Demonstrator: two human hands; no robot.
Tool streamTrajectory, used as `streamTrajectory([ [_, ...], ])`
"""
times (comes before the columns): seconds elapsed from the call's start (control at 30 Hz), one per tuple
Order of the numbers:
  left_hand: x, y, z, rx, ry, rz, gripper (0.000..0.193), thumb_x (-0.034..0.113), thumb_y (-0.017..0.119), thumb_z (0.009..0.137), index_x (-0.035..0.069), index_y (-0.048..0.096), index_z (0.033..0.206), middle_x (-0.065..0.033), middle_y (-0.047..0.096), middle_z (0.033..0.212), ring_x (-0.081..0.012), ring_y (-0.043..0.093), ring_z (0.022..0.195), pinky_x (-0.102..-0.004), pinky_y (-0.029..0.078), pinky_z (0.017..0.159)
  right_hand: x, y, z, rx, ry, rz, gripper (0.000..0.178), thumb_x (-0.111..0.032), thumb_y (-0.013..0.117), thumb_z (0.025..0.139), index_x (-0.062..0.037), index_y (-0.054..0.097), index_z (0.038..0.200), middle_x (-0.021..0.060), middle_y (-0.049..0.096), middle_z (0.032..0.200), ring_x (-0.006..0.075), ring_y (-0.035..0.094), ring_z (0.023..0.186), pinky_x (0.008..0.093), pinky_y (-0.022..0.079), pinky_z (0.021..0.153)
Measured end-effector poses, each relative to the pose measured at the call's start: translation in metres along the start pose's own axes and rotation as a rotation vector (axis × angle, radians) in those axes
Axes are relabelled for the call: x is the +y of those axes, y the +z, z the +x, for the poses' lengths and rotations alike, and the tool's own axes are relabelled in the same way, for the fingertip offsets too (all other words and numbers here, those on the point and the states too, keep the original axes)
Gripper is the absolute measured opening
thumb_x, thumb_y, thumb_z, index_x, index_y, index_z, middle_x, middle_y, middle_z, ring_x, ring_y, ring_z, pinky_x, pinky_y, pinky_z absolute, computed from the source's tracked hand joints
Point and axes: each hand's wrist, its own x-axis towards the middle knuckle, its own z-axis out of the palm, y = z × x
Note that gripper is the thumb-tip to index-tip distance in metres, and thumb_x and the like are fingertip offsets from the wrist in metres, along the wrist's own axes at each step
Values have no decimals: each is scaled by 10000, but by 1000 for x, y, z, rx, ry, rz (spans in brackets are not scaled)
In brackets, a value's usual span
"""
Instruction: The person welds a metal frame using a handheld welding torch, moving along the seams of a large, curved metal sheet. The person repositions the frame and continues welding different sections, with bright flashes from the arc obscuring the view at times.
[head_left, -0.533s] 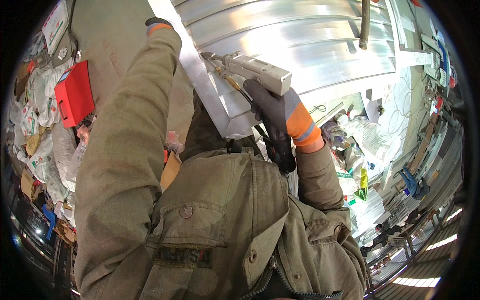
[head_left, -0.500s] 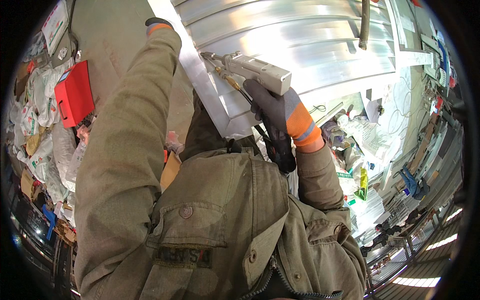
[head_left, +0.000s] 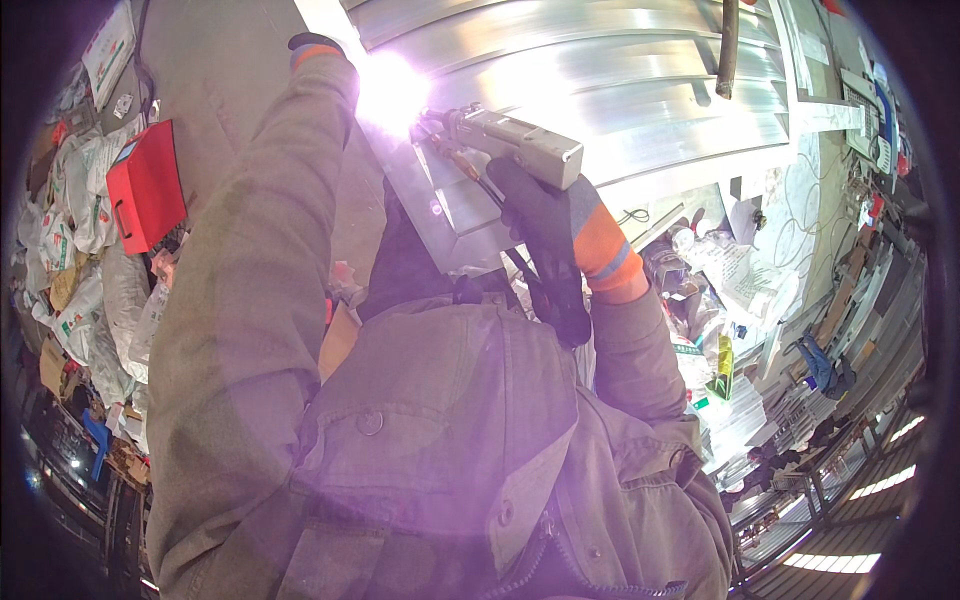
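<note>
In my gloved right hand (head_left: 548, 200) is a grey laser welding gun (head_left: 520, 140), its fingers wrapped round the grip. Its nozzle points left at the frame's edge, where a glaring white-violet light (head_left: 392, 92) hides the tip and the metal beneath. A cable and a brass fitting hang below the gun's front. The silver metal frame (head_left: 425, 205) borders a slatted metal panel (head_left: 600, 80). My left hand (head_left: 316, 48), in a grey and orange glove, is at the frame's far left edge. Its fingers are hidden behind the sleeve and cuff.
A red box (head_left: 148, 188) stands on the left among plastic bags (head_left: 95, 220). A dark hose (head_left: 728, 50) lies over the panel's far right. Bottles, bags and scraps (head_left: 695, 290) crowd the area right of my right forearm.
A bright light has flared at the gun's nozzle, casting a violet haze over the view. Both hands and the gun stay almost where they were.
</note>
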Motion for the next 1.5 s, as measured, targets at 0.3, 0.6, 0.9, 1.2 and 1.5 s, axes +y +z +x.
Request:
streamTrajectory([
  [0.3, 5, -1, 5, -4, -13, 10, 385, 326, 519, 1136, 184, 835, 1305, -82, 826, 1337, -308, 796, 1188, -483, 608, 936, -16, -7, -6, -96, -103, -321, 302, -200, 622, 1143, -101, 775, 1383, 104, 811, 1284, 251, 814, 1050, 363, 669, 865],
  [0.6, 4, -4, 3, -4, -26, 14, 389, 335, 516, 1148, 187, 820, 1340, -74, 818, 1366, -299, 786, 1219, -479, 605, 960, -20, -6, -14, -80, 73, -174, 273, -158, 677, 1095, -42, 746, 1333, 56, 721, 994, 175, 713, 805, 335, 580, 670],
  [0.9, 1, -5, 3, 1, -25, 27, 386, 341, 531, 1150, 184, 804, 1373, -73, 809, 1387, -299, 776, 1244, -480, 603, 987, -19, -8, -40, 40, 66, -69, 380, -312, 719, 1106, -14, 767, 1338, 129, 780, 931, 215, 754, 819, 384, 584, 695],
  [1.2, -6, -6, 7, -4, -28, 39, 383, 338, 537, 1149, 184, 805, 1374, -73, 809, 1389, -298, 774, 1248, -483, 601, 992, -12, -2, -65, 109, 348, 65, 395, -312, 738, 1102, 10, 775, 1330, 194, 834, 1143, 256, 798, 1039, 397, 615, 894],
  [1.5, -2, -3, 10, -14, -20, 40, 379, 335, 542, 1147, 184, 806, 1374, -73, 808, 1390, -297, 772, 1251, -485, 600, 997, 8, 0, -54, 38, 162, -37, 428, -347, 733, 1103, 22, 773, 1317, 131, 791, 981, 193, 753, 864, 368, 592, 752],
])
